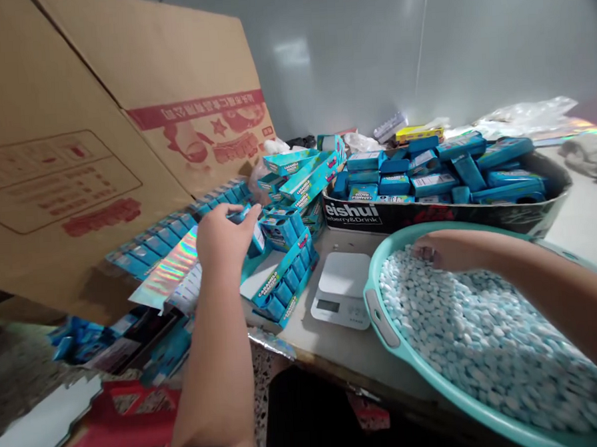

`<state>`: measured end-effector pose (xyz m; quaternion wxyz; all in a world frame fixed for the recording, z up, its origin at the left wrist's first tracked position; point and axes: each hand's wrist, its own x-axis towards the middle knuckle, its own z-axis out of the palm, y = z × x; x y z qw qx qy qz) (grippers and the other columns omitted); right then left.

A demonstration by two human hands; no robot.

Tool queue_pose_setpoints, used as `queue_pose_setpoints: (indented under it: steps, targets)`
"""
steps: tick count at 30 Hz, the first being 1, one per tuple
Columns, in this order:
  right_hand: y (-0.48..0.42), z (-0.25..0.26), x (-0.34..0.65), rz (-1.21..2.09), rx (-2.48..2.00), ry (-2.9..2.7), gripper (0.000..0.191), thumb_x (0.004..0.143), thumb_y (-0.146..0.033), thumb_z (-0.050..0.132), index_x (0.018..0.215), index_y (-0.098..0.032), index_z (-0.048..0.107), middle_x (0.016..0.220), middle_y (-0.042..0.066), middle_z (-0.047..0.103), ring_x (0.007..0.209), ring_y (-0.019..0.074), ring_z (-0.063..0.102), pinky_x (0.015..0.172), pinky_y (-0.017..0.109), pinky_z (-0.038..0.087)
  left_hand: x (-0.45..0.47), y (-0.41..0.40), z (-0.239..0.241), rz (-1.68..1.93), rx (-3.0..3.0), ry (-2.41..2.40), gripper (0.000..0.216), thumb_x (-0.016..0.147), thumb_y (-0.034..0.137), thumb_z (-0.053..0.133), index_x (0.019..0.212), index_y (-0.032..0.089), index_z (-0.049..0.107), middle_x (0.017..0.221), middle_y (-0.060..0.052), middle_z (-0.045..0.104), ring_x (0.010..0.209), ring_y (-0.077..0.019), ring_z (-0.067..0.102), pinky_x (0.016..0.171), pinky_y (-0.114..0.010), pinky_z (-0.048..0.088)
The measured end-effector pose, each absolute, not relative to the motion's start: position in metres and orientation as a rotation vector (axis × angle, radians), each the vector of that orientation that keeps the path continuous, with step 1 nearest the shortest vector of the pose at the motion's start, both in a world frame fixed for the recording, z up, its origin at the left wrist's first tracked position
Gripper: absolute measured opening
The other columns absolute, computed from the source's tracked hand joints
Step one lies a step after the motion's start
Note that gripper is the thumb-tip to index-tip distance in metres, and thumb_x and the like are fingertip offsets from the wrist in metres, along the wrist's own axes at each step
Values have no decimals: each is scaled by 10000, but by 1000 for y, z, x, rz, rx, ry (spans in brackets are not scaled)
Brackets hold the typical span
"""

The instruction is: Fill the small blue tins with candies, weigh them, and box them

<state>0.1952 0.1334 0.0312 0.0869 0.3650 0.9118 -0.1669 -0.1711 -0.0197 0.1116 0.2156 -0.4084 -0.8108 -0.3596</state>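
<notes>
My left hand (224, 234) is closed round a small blue candy box (257, 239), holding it over an open display carton (281, 278) marked "CARAMELO MACIZO". Several small blue boxes stand inside that carton. On the right, my right hand (437, 251) reaches into a turquoise basin (375, 306) full of pale blue and white candies (464, 328). Its fingers are curled at the candies near the basin's far left side, with the fingertips partly hidden. Between the carton and the basin lies a white kitchen scale (342, 288); its display cannot be read.
A black-sided tray (353, 214) heaped with blue boxes stands behind the basin. Folded display cartons (301, 177) are stacked behind the open one. A large cardboard box (191, 76) rises at left, with rows of blue boxes (154, 241) below it. A red stool (114, 426) stands lower left.
</notes>
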Motion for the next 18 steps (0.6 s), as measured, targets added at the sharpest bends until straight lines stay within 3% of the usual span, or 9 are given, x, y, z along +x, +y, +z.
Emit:
queue_pose_setpoints:
  steps: [3, 7, 13, 18]
  targets:
    - [132, 32, 195, -517, 1096, 2699, 308, 692, -3, 583, 924, -192, 654, 824, 12, 640, 740, 192, 589, 615, 270, 360, -177, -4, 86, -1055, -1066, -2150, 372, 777, 562, 667, 834, 202, 594, 913, -118, 653, 962, -313, 617, 876, -426, 490]
    - [132, 30, 193, -536, 1141, 2718, 326, 721, -65, 653, 1021, -192, 661, 860, 19, 663, 757, 203, 599, 624, 278, 369, -176, -3, 65, -1078, -1105, -2009, 463, 751, 651, 667, 825, 217, 522, 946, -111, 607, 1031, -317, 578, 902, -406, 465]
    - [129, 32, 188, -537, 1188, 2696, 286, 788, -144, 682, 1071, -186, 665, 826, 28, 663, 726, 210, 596, 590, 288, 355, -173, -9, 60, -1292, -1114, -2013, 531, 640, 664, 757, 759, 227, 479, 664, 42, 457, 642, -178, 485, 646, -292, 399]
    - [129, 31, 189, -542, 1183, 2702, 288, 783, -141, 686, 1065, -196, 668, 866, 33, 667, 754, 220, 600, 613, 292, 375, -180, -11, 58, -1574, -1116, -1938, 518, 597, 596, 793, 676, 219, 447, 594, 74, 394, 544, -112, 349, 534, -250, 300]
